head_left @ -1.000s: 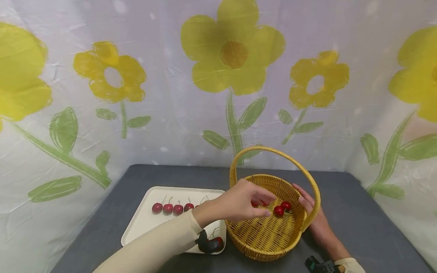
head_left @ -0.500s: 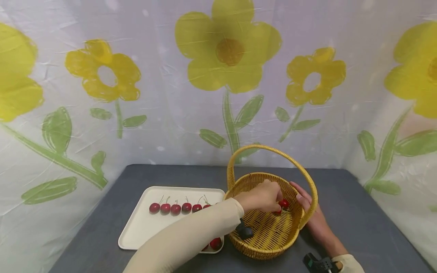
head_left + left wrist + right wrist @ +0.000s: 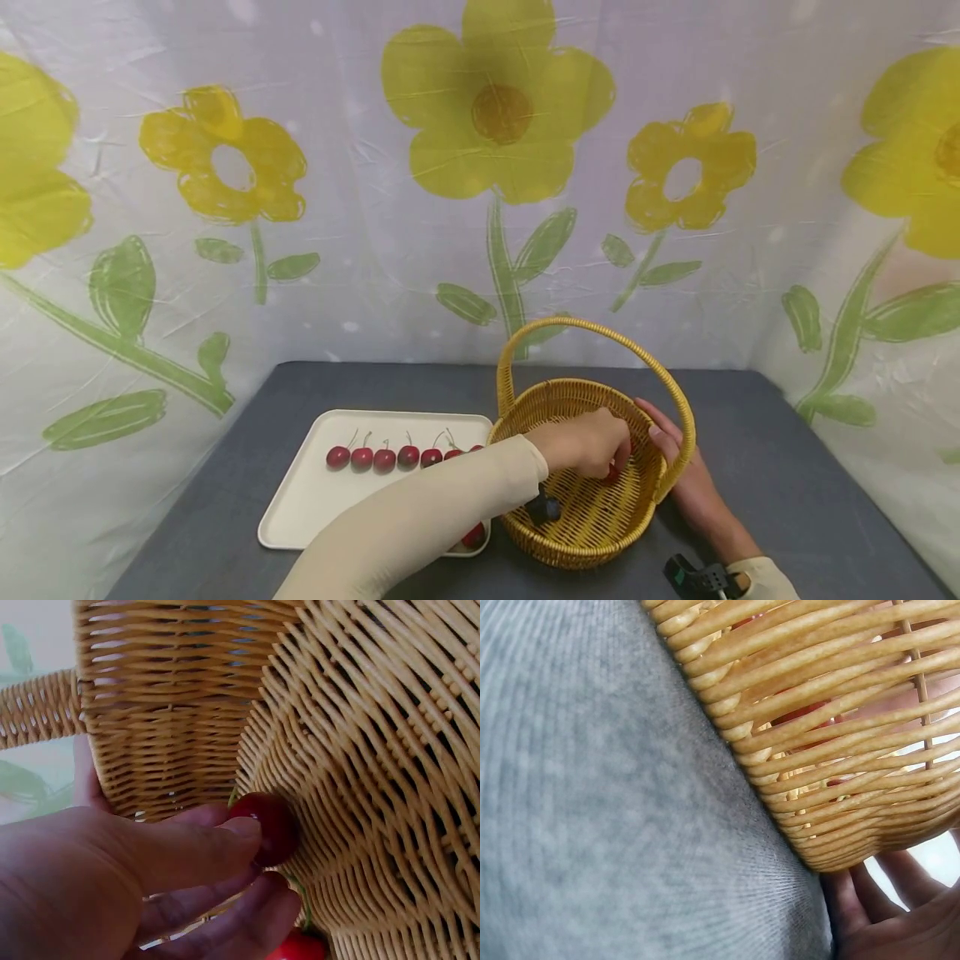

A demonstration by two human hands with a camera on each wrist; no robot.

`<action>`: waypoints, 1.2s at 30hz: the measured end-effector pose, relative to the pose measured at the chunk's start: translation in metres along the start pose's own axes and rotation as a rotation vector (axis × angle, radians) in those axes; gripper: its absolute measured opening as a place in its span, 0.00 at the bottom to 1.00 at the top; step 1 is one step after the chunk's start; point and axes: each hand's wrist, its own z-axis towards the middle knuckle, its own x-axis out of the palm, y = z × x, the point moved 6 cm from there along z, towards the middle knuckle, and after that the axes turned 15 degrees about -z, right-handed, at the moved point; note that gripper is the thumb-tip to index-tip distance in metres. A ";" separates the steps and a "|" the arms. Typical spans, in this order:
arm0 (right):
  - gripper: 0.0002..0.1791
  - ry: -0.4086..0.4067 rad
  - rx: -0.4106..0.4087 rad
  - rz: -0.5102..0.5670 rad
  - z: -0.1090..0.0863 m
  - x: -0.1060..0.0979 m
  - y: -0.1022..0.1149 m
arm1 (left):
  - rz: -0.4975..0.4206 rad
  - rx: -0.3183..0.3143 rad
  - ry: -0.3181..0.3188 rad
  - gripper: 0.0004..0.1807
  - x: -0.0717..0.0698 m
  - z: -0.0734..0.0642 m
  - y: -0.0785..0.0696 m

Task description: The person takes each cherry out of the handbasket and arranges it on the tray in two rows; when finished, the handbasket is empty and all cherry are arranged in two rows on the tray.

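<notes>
My left hand [image 3: 588,442] reaches down inside a yellow wicker basket [image 3: 577,554]. Its thumb and forefinger pinch a dark red cherry [image 3: 274,829] by the basket's inner wall, and the cherry's green stem shows beside it. Just below those fingers lies a brighter red cherry [image 3: 298,946], partly cut off by the view's edge. My right hand [image 3: 693,483] rests against the basket's outer right side, below the handle's foot. In the right wrist view its extended fingers [image 3: 900,881] lie along the wicker, and red fruit shows faintly through the weave.
To the left of the basket stands a white tray [image 3: 300,517], with a row of stemmed cherries [image 3: 362,458] near its far side. Another cherry [image 3: 474,536] sits in its near right corner, partly behind the left sleeve. The basket's tall handle [image 3: 600,329] arches overhead.
My left hand has moved right and down into the basket, from open fingers above it to a pinch on a cherry. My right hand stays at the basket's side.
</notes>
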 end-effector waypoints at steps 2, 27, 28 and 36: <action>0.29 0.002 -0.001 -0.002 0.000 0.000 0.000 | 0.005 -0.015 0.009 0.12 0.002 -0.001 0.000; 0.30 0.003 0.046 0.025 0.005 0.005 -0.004 | -0.200 0.176 -0.197 0.08 -0.033 -0.074 0.002; 0.30 0.003 0.043 0.031 0.005 0.005 -0.005 | -0.222 0.194 -0.207 0.08 -0.036 -0.083 0.001; 0.30 0.004 0.037 0.051 0.004 0.003 -0.005 | -0.510 0.243 -0.288 0.10 -0.042 -0.166 0.016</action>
